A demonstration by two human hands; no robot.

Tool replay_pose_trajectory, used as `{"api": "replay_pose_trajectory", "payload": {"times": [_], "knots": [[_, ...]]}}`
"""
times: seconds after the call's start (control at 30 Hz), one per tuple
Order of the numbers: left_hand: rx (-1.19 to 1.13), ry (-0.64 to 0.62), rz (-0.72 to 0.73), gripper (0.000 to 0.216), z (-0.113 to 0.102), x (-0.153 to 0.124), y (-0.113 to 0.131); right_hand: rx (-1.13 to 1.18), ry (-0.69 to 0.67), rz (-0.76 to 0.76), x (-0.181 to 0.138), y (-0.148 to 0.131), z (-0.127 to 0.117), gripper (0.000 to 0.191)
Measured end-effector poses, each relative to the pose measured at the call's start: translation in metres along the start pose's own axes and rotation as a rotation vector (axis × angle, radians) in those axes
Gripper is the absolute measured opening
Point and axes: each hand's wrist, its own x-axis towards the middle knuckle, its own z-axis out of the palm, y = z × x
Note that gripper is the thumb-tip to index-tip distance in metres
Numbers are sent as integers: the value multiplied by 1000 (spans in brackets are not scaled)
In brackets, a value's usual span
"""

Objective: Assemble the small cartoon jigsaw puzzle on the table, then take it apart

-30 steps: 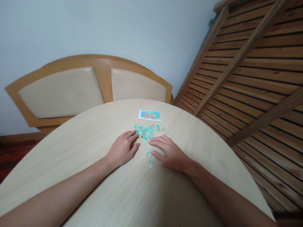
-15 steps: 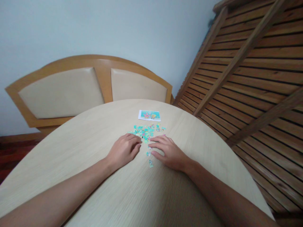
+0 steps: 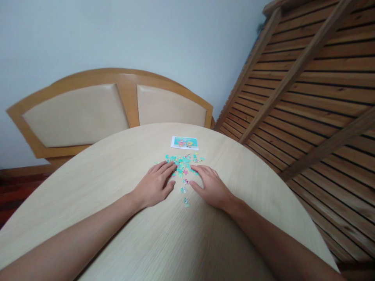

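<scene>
A heap of small jigsaw puzzle pieces [image 3: 182, 160], mostly turquoise with some pink and yellow, lies at the middle of the table. At its left edge, my left hand [image 3: 156, 183] rests open, fingertips touching the pieces. My right hand [image 3: 211, 186] is open on the opposite side, its fingers at the heap's right edge. Between the two thumbs lies a pink piece [image 3: 185, 182]. Nearer to me are a bluish piece [image 3: 184, 190] and a pale green piece [image 3: 186, 202]. Some pieces are hidden under my fingers.
Beyond the heap lies a picture card [image 3: 184, 143] with cartoon figures on turquoise. The round wooden table [image 3: 117, 242] has a padded bench back [image 3: 79, 115] behind it. A slatted wooden panel [image 3: 316, 97] stands along the right.
My left fingers have moved slightly forward onto the heap. My right hand has shifted a little to the right, away from the near pieces, uncovering pink ones.
</scene>
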Motion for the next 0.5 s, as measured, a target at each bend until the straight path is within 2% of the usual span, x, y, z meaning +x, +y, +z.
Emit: {"api": "replay_pose_trajectory", "payload": {"times": [0.1, 0.33, 0.5], "knots": [[7, -22, 14, 49, 0, 0, 0, 14, 2, -4, 0, -1, -1, 44], [6, 63, 4, 33, -5, 2, 1, 37, 14, -20, 0, -1, -2, 39], [39, 68, 0, 33, -3, 2, 0, -3, 12, 7, 0, -1, -1, 38]]}}
